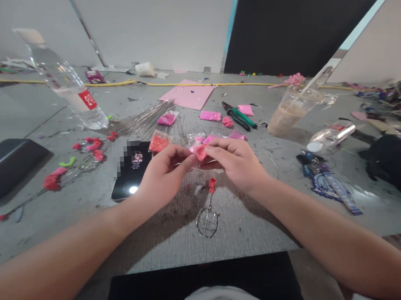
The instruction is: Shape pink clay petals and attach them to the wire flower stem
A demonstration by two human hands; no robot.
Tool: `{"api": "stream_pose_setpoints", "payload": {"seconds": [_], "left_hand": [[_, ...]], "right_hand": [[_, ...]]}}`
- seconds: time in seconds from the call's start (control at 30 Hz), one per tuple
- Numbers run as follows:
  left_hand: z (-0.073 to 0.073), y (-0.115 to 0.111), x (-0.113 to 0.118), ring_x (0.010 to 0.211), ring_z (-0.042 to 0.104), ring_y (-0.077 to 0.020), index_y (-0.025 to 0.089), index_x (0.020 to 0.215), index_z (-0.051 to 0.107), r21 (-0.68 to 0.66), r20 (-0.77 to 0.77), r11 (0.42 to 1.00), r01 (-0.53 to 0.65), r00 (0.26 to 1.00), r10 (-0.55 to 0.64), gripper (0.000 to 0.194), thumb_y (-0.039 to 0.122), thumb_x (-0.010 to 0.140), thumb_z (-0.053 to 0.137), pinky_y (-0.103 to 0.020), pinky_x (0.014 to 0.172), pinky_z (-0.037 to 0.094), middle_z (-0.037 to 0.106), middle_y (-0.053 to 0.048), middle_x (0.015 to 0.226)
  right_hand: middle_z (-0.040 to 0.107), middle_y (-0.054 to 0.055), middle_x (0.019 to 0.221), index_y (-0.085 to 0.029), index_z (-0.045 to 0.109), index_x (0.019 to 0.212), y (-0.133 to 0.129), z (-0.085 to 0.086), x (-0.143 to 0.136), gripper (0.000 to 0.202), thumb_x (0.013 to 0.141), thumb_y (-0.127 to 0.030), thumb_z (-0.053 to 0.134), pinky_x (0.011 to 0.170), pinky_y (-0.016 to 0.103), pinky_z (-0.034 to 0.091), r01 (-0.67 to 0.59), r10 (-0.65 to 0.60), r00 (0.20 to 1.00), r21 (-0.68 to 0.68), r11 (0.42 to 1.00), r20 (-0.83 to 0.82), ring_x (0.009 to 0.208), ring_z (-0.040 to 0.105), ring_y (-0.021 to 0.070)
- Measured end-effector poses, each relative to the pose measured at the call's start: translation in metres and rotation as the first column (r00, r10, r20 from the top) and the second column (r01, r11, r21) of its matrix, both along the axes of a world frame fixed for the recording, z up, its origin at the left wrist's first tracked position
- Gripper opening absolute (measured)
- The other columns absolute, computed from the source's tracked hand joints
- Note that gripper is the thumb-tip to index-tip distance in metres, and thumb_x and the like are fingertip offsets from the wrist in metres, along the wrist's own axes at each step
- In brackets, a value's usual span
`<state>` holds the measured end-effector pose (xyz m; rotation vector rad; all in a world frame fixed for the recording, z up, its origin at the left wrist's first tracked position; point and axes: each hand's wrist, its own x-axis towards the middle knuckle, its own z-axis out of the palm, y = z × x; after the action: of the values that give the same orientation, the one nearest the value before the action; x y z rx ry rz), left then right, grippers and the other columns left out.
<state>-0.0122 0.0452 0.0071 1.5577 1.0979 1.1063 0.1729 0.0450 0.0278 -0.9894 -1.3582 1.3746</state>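
My left hand (169, 170) and my right hand (233, 161) meet over the middle of the table, fingertips closed on one flattened piece of coral-pink modelling clay (201, 153). Below them lies a small wire racket shape (207, 222), its handle tip wrapped in red clay (212, 184). Just beyond my fingers are clear packets of pink clay (216, 137), partly covered by my hands. An orange clay packet (159, 141) lies behind my left hand, at the corner of a phone (130, 172) with a lit screen.
Loose wires (147, 119), a pink sheet (188, 94) and green-handled pliers (239, 116) lie farther back. A water bottle (70, 85) stands left, near clay-trimmed wire pieces (89, 163). Rightward are a drink cup (286, 111), a lying bottle (332, 135) and keys (311, 159).
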Motion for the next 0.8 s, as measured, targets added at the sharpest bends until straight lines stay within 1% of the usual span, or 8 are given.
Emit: {"api": "stream_pose_setpoints", "payload": {"seconds": [0.07,0.13,0.27,0.43,0.53,0.6,0.67,0.8], "left_hand": [[0.000,0.000,0.000,0.082,0.063,-0.0167,0.017,0.093,0.067,-0.009,0.016,1.000,0.007,1.000,-0.007,0.018,0.036,0.093,0.069,-0.035,0.078,0.050,0.068,-0.003,0.088],[0.000,-0.001,0.001,0.083,0.064,-0.0162,0.018,0.094,0.067,-0.012,0.030,0.999,0.035,0.999,-0.034,0.019,0.037,0.093,0.070,-0.034,0.079,0.051,0.068,-0.002,0.089],[0.001,-0.003,0.001,0.085,0.066,-0.0156,0.018,0.093,0.064,-0.011,0.046,0.996,0.086,0.995,-0.086,0.026,0.036,0.084,0.082,-0.031,0.077,0.054,0.067,-0.001,0.091],[0.003,-0.004,0.001,0.083,0.068,-0.0159,0.018,0.092,0.068,-0.055,0.037,0.993,0.105,0.994,-0.104,0.023,0.037,0.086,0.079,-0.030,0.076,0.055,0.072,-0.002,0.090],[0.003,-0.004,0.000,0.084,0.070,-0.0171,0.017,0.090,0.070,-0.068,0.000,0.995,0.076,0.997,-0.076,0.021,0.038,0.088,0.076,-0.031,0.075,0.055,0.075,-0.004,0.089],[0.003,-0.005,0.000,0.081,0.069,-0.0168,0.018,0.088,0.069,-0.035,-0.054,0.999,0.026,0.998,-0.028,0.021,0.038,0.089,0.075,-0.030,0.071,0.053,0.074,-0.004,0.087],[0.003,-0.007,0.000,0.074,0.064,-0.0148,0.019,0.084,0.067,0.045,-0.111,0.999,-0.024,0.993,0.028,0.021,0.037,0.091,0.073,-0.028,0.065,0.050,0.071,-0.002,0.082],[0.004,-0.013,0.000,0.060,0.055,-0.0107,0.020,0.077,0.061,0.206,-0.181,0.976,-0.065,0.978,0.103,0.020,0.030,0.093,0.069,-0.025,0.052,0.043,0.062,0.001,0.074]], "right_hand": [[0.075,0.002,0.080,-0.019,0.075,0.078,0.001,0.003,0.000,0.016,0.088,-0.029,0.066,0.083,0.035,0.065,-0.011,0.008,0.999,-0.065,0.998,-0.046,0.074,0.073,0.0154],[0.073,0.002,0.077,-0.019,0.074,0.073,0.000,0.004,0.000,0.017,0.086,-0.026,0.065,0.081,0.034,0.065,-0.016,0.011,0.998,-0.086,0.996,-0.064,0.072,0.072,0.0151],[0.069,0.002,0.072,-0.019,0.071,0.064,-0.002,0.005,0.001,0.022,0.085,-0.024,0.063,0.077,0.031,0.065,-0.013,0.008,0.999,-0.102,0.995,-0.045,0.071,0.070,0.0139],[0.071,0.002,0.072,-0.018,0.072,0.062,-0.002,0.006,0.005,0.023,0.083,-0.024,0.066,0.078,0.031,0.064,-0.013,0.013,1.000,-0.098,0.995,-0.002,0.072,0.070,0.0143],[0.073,0.002,0.074,-0.018,0.075,0.067,-0.002,0.004,0.006,0.020,0.084,-0.027,0.070,0.078,0.031,0.064,0.015,-0.011,0.997,-0.056,0.998,0.070,0.072,0.071,0.0148],[0.074,0.003,0.076,-0.019,0.078,0.072,-0.002,0.001,0.006,0.020,0.085,-0.034,0.074,0.076,0.032,0.063,0.036,-0.038,0.986,0.015,0.999,0.161,0.073,0.071,0.0156],[0.075,0.003,0.076,-0.019,0.079,0.076,-0.002,-0.002,0.006,0.025,0.086,-0.042,0.077,0.074,0.033,0.061,0.040,-0.062,0.969,0.095,0.995,0.239,0.073,0.070,0.0167],[0.074,0.003,0.072,-0.021,0.080,0.076,-0.004,-0.005,0.006,0.037,0.086,-0.056,0.077,0.068,0.034,0.058,0.028,-0.085,0.946,0.181,0.983,0.314,0.071,0.069,0.0185]]}}
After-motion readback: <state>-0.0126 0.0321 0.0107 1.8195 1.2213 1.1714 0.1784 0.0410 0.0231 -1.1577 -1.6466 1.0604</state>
